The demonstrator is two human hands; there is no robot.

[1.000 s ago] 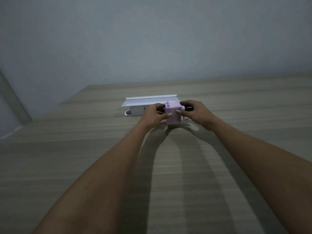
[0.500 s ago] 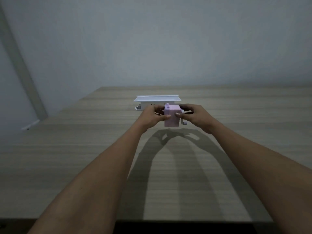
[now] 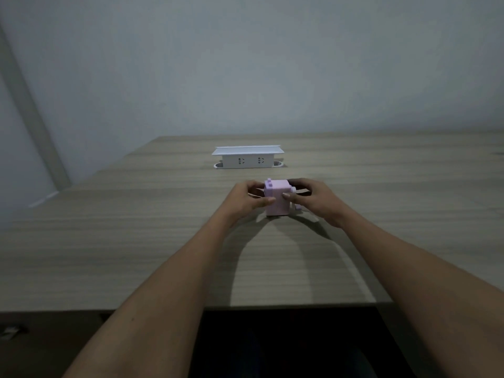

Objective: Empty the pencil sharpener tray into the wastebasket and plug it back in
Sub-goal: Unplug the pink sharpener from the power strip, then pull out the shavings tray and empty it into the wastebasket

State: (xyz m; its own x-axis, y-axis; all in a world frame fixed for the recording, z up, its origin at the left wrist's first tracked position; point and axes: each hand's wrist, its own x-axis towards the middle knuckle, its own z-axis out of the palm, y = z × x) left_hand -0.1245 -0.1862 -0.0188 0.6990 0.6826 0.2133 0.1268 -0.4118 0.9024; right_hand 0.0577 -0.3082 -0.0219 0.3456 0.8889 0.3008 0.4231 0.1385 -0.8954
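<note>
A pink pencil sharpener [image 3: 276, 199] sits near the middle of the wooden desk [image 3: 136, 241], gripped from both sides. The left hand [image 3: 246, 199] is at its 9 o'clock, thumb pressed on the near face and fingers curled round the far side. The right hand [image 3: 309, 197] is at its 3 o'clock, thumb tip on the near face, fingers wrapped over the top right corner beside a small crank handle [image 3: 296, 207] that sticks out low on that side. Both hands are closed on the sharpener body. Whether it rests on the desk or is lifted slightly cannot be told.

At 12 o'clock from the sharpener, well apart from it, a white pop-up socket box [image 3: 247, 157] stands open with its lid raised and two outlets facing the person. Nothing lies between it and the sharpener. A plain grey wall [image 3: 245, 64] rises behind the desk.
</note>
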